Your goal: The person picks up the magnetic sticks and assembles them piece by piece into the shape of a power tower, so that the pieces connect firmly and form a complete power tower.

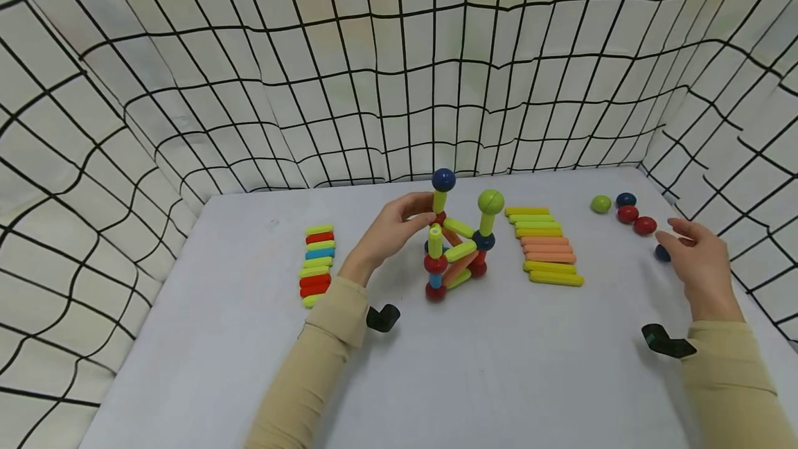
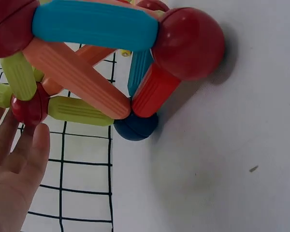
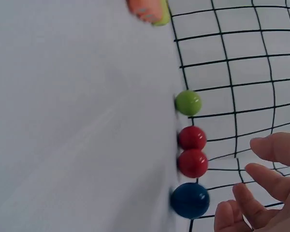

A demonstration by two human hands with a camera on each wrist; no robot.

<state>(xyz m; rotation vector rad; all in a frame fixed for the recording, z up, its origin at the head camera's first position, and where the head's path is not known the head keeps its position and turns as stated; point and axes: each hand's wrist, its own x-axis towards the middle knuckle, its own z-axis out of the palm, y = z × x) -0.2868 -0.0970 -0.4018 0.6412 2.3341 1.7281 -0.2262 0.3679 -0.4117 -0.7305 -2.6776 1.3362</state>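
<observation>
A magnetic ball-and-stick structure (image 1: 461, 250) stands on the white table, built of red and blue balls with green, orange, red and blue sticks. My left hand (image 1: 393, 227) holds its upper left side, thumb and fingers at a red ball (image 2: 31, 105) below the upright stick with a dark blue ball (image 1: 443, 179). A green ball (image 1: 491, 201) tops another upright stick. At the far right my right hand (image 1: 701, 265) hovers with loosely bent fingers and nothing in them. Beside its fingertips lies a blue ball (image 1: 662, 253), partly hidden by the hand in the head view.
Short coloured sticks (image 1: 320, 253) lie in a column left of the structure. Longer yellow, green and orange sticks (image 1: 548, 249) line up to its right. Near the right edge sit red balls (image 1: 627, 214), a green ball (image 1: 601, 204) and another blue ball (image 1: 626, 199). Black netting (image 1: 411, 75) encloses the table.
</observation>
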